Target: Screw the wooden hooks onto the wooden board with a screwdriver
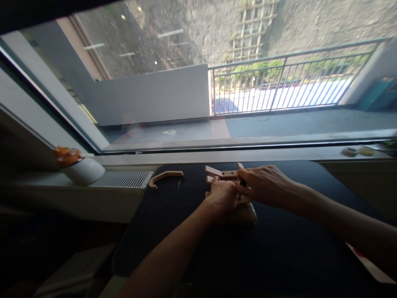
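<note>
A small pale wooden frame [229, 173] with dark holes lies on the dark table [279, 256]. My left hand [221, 194] is closed over its near left part, gripping the wood. My right hand [263, 182] is wrapped round a dark-handled screwdriver [243, 182], which points down at the frame's near right side; its tip is hard to make out. Under the near side of the frame rests a brownish wrapped block [248, 215], partly hidden by my left hand. Left of the frame are a curved wooden piece [167, 173] and several thin metal screws [178, 184].
Behind the table run a window sill [198, 159] and a large window. A white pot [83, 170] with orange contents stands by the radiator [120, 179] at left. Rolls of tape [350, 152] sit on the sill at right.
</note>
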`<move>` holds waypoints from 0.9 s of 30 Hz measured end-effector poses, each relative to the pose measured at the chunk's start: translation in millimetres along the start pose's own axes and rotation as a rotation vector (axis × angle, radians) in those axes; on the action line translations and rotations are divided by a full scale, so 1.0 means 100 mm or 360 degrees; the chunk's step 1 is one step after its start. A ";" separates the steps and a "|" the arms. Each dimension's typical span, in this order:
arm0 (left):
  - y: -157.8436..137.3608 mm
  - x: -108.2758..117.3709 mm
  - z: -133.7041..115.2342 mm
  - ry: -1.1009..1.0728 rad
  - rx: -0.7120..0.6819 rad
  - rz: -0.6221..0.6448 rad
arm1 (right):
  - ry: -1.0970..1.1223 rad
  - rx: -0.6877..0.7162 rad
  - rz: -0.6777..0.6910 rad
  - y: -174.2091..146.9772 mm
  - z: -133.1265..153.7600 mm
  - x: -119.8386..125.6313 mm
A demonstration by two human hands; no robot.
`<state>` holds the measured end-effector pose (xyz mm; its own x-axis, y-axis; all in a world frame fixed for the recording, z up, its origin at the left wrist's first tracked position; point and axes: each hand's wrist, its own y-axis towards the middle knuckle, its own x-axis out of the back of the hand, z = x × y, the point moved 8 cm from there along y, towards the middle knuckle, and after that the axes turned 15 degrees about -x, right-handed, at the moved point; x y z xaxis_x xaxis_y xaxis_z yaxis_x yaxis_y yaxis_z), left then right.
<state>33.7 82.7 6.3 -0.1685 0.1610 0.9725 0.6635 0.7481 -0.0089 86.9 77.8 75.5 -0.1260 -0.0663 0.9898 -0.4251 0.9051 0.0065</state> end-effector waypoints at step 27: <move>0.01 -0.06 0.03 0.0034 -0.0026 0.0010 | 0.0187 0.0128 0.0133 -0.03 -0.14 0.00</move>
<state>33.3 84.8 -0.1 -0.1490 0.1515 0.9772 0.6764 0.7365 -0.0111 100.5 80.8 77.2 -0.0600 0.0617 0.9963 -0.4884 0.8686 -0.0832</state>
